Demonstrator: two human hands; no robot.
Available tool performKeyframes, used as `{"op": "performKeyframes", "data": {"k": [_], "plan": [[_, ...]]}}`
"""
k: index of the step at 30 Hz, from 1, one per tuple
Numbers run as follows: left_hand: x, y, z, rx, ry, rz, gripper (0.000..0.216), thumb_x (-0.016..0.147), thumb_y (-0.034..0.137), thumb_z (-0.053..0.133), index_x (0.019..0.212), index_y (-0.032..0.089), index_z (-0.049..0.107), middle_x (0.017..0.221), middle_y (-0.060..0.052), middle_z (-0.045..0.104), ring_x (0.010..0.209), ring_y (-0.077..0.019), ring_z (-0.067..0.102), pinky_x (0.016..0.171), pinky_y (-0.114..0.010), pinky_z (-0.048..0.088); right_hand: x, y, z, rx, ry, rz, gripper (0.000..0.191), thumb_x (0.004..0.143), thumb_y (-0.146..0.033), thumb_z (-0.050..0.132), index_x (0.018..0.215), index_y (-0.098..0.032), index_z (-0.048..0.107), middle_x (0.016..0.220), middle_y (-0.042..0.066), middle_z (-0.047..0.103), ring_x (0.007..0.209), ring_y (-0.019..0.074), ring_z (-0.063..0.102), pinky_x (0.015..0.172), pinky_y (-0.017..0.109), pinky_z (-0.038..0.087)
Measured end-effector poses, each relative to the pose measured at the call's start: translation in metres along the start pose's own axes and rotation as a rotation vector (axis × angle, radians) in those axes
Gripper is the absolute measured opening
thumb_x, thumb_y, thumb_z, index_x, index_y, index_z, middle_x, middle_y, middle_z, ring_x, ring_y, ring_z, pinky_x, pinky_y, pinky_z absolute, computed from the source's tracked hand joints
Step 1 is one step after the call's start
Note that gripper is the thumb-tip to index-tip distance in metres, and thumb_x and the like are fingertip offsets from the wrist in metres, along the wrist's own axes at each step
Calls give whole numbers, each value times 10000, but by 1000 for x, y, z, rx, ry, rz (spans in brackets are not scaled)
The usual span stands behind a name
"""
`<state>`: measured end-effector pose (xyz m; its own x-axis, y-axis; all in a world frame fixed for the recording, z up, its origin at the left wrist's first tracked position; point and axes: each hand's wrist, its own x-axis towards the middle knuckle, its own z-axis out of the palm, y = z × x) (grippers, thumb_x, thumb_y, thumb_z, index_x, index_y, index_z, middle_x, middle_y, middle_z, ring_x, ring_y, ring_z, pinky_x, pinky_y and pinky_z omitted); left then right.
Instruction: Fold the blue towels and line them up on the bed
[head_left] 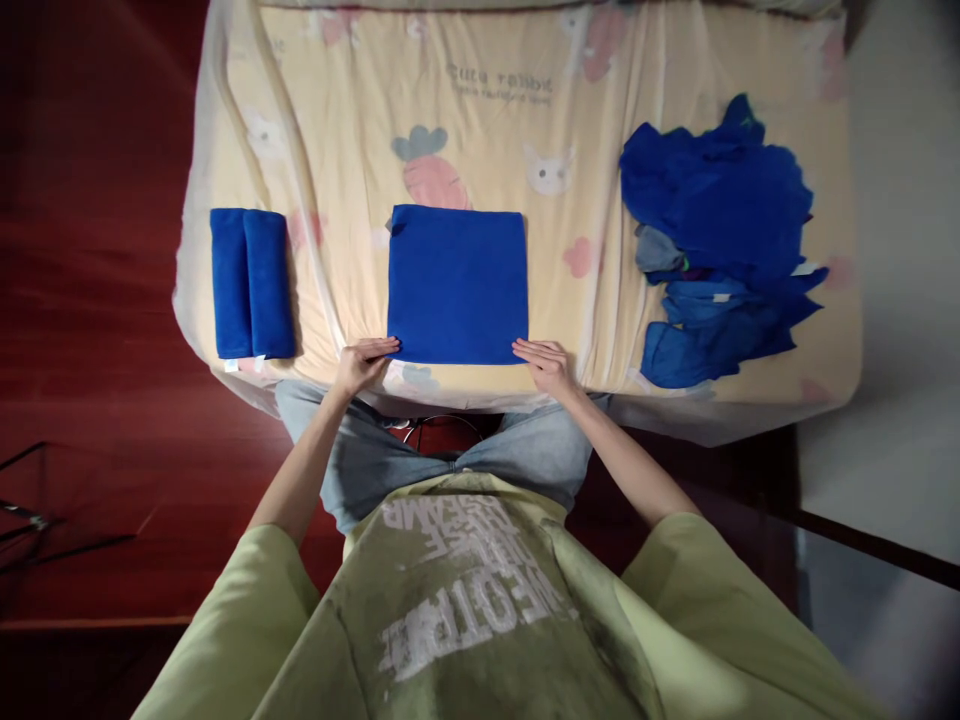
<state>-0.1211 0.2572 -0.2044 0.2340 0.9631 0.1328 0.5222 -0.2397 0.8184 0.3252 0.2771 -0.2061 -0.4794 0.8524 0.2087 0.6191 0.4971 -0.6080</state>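
Observation:
A blue towel (459,285) lies flat and nearly square in front of me on the bed. At its near left corner, my left hand (366,364) has its fingers together, closed on the edge. My right hand (547,367) grips the near right corner in the same way. Both thumbs are mostly hidden. Over to the left, two rolled or folded blue towels (251,283) sit side by side, with small white tags at their near ends. A loose heap of crumpled blue cloths (720,210) is on the right, with a greyish piece (658,248) among them.
Everything lies on a bed-like surface with a pale yellow printed sheet (345,120), which has some ridged creases. My legs (375,455) are against its near edge. Dark red flooring (90,350) shows at left, with thin black stand legs (37,522) on it.

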Motion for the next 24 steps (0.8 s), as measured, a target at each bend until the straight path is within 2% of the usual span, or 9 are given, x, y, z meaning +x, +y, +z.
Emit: {"op": "performKeyframes", "data": {"k": [5, 9, 14, 18, 24], "plan": [[0, 4, -2, -67, 53, -76, 346, 927, 475, 641, 1048, 201, 815, 1123, -94, 784, 1113, -262, 742, 1064, -444, 578, 2, -3, 1, 107, 87, 111, 316, 926, -165, 530, 1032, -260, 812, 1152, 36, 782, 1163, 231, 730, 1028, 486, 568], [1, 8, -1, -72, 110, -223, 416, 910, 527, 658, 1089, 182, 807, 1120, -105, 784, 1050, -281, 757, 983, -422, 612, 3, -2, 3, 289, 173, 307, 314, 887, -215, 561, 1076, -242, 811, 1148, 60, 785, 1091, 241, 755, 985, 447, 603], [11, 8, 1, -45, 197, -304, 443, 905, 530, 653, 1070, 147, 800, 1043, -121, 797, 955, -261, 762, 895, -361, 617, 10, 4, 12, 434, 309, 501, 245, 842, -326, 662, 977, -195, 819, 1052, 99, 805, 951, 257, 781, 892, 401, 647], [24, 5, 1, -45, 230, -352, 441, 885, 531, 654, 1049, 143, 787, 984, -109, 798, 869, -239, 752, 809, -331, 609, 21, 11, 21, 432, 414, 550, 303, 835, -458, 722, 932, -181, 798, 951, 115, 807, 864, 253, 779, 823, 382, 662], [41, 4, -2, -47, 218, -356, 412, 874, 509, 655, 992, 133, 774, 938, -114, 787, 850, -244, 736, 796, -336, 599, 34, 15, 27, 428, 490, 562, 441, 825, -605, 714, 897, -173, 761, 889, 118, 787, 821, 254, 761, 815, 401, 656]]}}
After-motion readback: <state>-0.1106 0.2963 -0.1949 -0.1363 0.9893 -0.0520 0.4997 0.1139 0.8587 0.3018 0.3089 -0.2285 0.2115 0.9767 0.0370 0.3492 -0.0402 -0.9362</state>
